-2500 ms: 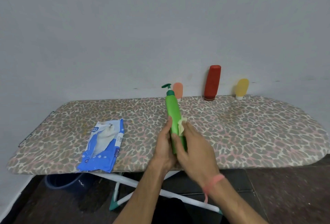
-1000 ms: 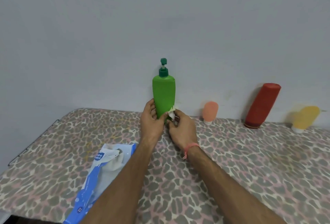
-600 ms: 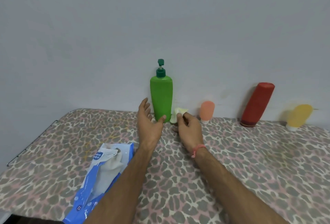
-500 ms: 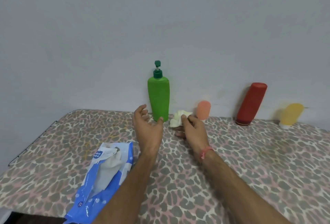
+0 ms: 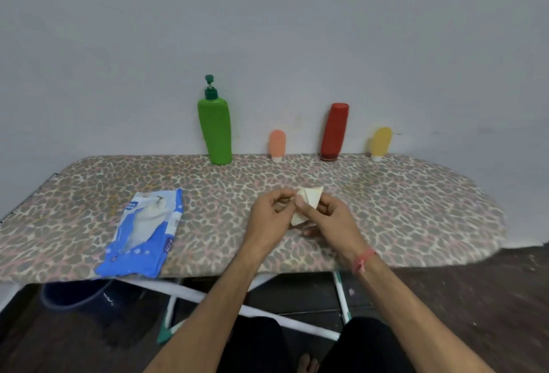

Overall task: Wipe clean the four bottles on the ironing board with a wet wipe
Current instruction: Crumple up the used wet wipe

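Along the back edge of the ironing board [image 5: 416, 209], against the wall, stand a green pump bottle [image 5: 215, 132], a small orange tube [image 5: 277, 144], a red bottle [image 5: 334, 132] and a small yellow tube [image 5: 381, 142]. Over the board's middle front, my left hand [image 5: 269, 218] and my right hand [image 5: 328, 218] both pinch a folded pale wet wipe [image 5: 307, 200] between them. Both hands are well in front of the bottles and touch none of them.
An opened blue wet-wipe pack [image 5: 145, 231] lies at the board's front left, near the edge. Under the board are its white legs [image 5: 208, 295] and a dark blue bucket [image 5: 74, 294] on the dark floor. The wall rises directly behind the bottles.
My left hand let go of the green bottle, which now stands at the back. Both hands drew back toward the front edge and now hold the wipe together.
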